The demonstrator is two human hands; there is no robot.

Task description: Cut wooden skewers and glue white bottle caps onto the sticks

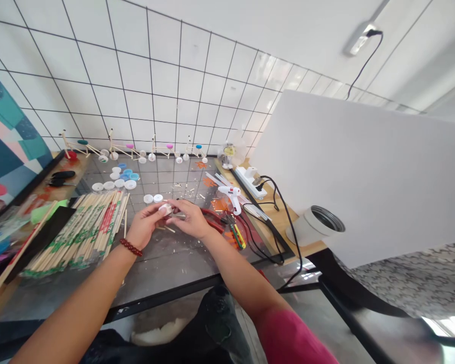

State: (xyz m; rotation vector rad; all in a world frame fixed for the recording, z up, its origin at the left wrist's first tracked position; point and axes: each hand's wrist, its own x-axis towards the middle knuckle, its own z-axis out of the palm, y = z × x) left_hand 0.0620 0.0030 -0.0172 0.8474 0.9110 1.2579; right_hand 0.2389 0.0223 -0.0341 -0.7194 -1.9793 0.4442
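My left hand (147,223) and my right hand (190,218) meet over the middle of the glass table (167,263). Together they pinch a small white bottle cap (166,208) between their fingertips. A thin wooden stick seems to run from the cap under my right hand, but I cannot make it out clearly. A red bead bracelet (131,247) sits on my left wrist. Two more white caps (153,198) lie just beyond the hands.
Bundles of wrapped chopsticks (81,230) lie left of the hands. A white glue gun (231,196), a power strip (250,183) and red cutters (222,225) lie to the right. Several stick-and-cap bicycles (125,149) line the tiled wall. A white board (364,172) stands right.
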